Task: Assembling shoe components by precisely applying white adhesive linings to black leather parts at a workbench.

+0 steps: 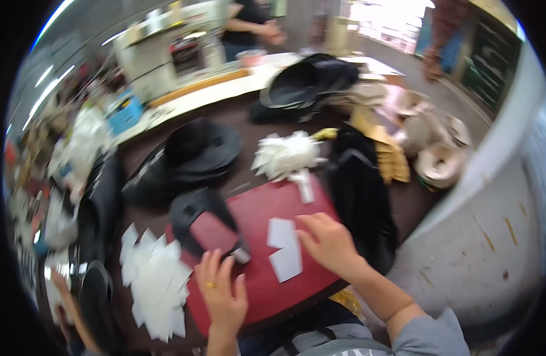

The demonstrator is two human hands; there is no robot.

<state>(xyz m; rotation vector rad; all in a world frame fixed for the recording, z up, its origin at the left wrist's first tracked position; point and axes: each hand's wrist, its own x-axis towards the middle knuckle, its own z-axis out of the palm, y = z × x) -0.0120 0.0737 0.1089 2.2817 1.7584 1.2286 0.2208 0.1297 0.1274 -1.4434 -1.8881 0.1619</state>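
A red mat lies on the dark table in front of me. On its left part rests a curved black U-shaped piece with a small white patch at its near end. My left hand, with a ring on one finger, reaches toward that end with its fingers apart. Whether the fingertips touch the piece, I cannot tell. Right of it lies a notched white sheet piece. My right hand is at its right edge, thumb and fingers spread, seemingly holding nothing.
Loose white pieces are heaped at the left; another white pile sits beyond the mat. Black stacked pieces and a black bundle flank it. Beige rolls lie far right. Other people's arms show at the left and back.
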